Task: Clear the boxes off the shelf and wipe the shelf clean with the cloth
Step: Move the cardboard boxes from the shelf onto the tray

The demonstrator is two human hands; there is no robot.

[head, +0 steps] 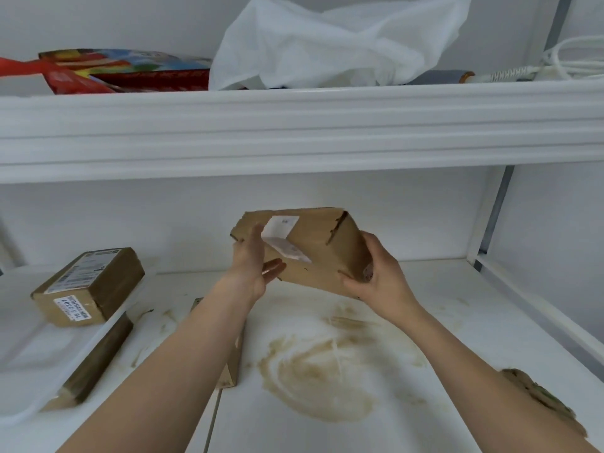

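Up above the stained shelf (327,429), a cardboard box (313,253) is held clear of the surface by both hands. Its flaps look closed, so what it holds cannot be told. The box is tilted: its long axis runs from the upper left down toward the lower right, with the short end face turned toward the right hand (380,273). A white label (282,237) wraps over its upper edge near the left end. The right hand grips that lower right end, fingers curled over the end face and thumb under the bottom edge. The left hand (253,266) lies flat against the box's left side, fingers straight and relaxed, pressing rather than clasping.

Left of the held box, a second taped box (90,286) with printed labels sits on a translucent white lid or tray (32,364); its contents are hidden too. A third long brown box (98,358) lies partly under that tray, pointing away from the camera. Another brown piece (228,364) is mostly hidden beneath the left forearm. Below the held box, brown smears (320,377) spread across the shelf. A brownish crumpled cloth (539,397) lies beside the right forearm, toward the shelf's right front.

On the upper shelf (294,125), above the held box, are a white plastic bag (327,44), colourful flat packets (130,70) and a white cable (568,60).
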